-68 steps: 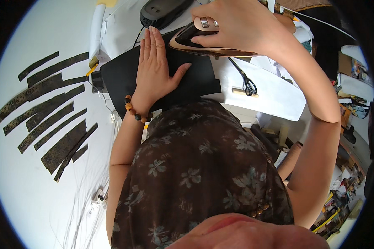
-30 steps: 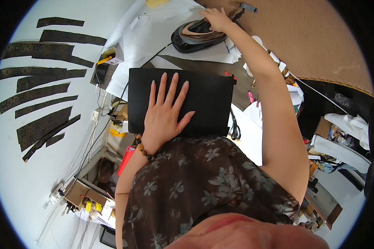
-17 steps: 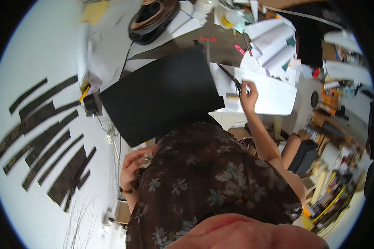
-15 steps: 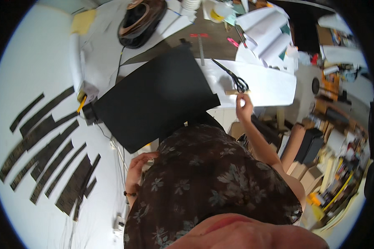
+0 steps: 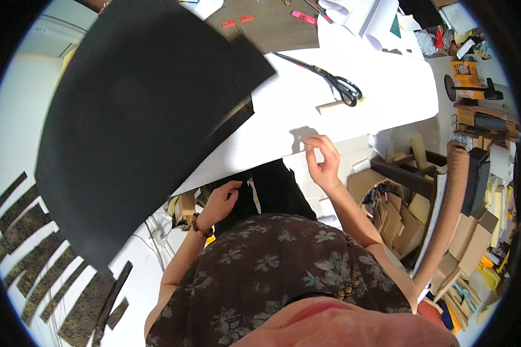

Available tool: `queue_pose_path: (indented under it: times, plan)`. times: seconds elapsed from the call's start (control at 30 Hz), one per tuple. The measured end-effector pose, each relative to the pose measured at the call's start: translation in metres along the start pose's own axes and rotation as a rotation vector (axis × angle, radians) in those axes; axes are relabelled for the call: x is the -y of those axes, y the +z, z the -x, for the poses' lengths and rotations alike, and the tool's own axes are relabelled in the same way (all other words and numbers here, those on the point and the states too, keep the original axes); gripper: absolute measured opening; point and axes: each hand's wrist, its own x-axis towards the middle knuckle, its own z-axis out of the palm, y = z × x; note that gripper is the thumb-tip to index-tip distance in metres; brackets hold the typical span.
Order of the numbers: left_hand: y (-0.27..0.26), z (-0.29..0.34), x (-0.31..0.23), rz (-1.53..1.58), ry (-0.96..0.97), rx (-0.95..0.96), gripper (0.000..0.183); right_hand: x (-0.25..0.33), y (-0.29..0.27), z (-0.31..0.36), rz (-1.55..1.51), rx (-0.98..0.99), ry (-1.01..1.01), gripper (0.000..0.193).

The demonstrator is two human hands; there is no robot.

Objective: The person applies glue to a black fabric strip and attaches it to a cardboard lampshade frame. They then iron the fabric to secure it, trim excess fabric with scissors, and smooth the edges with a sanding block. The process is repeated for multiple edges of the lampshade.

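The right hand's [image 5: 325, 166] fingers curl loosely beside the white paper [image 5: 388, 87]; the left hand's [image 5: 219, 203], slightly bent, hang near black cloth [image 5: 281, 191].

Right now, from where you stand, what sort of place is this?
Probably a small craft or sewing workroom: scissors lie on white paper, a large black sheet is at the left, and dark patterned strips line the wall.

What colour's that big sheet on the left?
The sheet is plain black, best seen in the head view.
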Motion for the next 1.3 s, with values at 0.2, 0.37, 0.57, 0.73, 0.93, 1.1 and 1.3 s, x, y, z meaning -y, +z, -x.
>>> queue_pose_path:
  times: [0.2,0.37,0.57,0.73,0.93,1.1,1.3]
  plan:
    - [0.05,0.023,0.05,-0.081,0.225,-0.192,0.028,-0.033,0.014,0.082,-0.01,-0.11,-0.187,0.012]
    - [0.102,0.11,0.079,-0.077,0.317,-0.515,0.024,-0.017,-0.004,0.18,-0.007,-0.032,-0.121,0.018]
    - [0.07,0.169,0.077,-0.13,0.509,-0.865,0.018,-0.005,-0.029,0.197,-0.004,-0.05,-0.104,0.02]
    - [0.069,0.167,0.073,0.122,0.584,-0.893,0.02,0.008,-0.035,0.199,-0.051,-0.062,-0.123,0.017]
    - [0.046,0.148,0.045,0.105,0.653,-1.078,0.033,0.005,-0.034,0.175,-0.029,0.054,-0.144,0.011]
    - [0.004,0.111,0.008,-0.172,0.667,-1.304,0.039,-0.006,-0.031,0.045,0.103,-0.087,-0.255,0.016]
    - [-0.014,0.044,-0.011,-0.233,0.8,-1.708,0.072,-0.037,0.026,-0.128,0.282,0.026,-0.218,0.018]
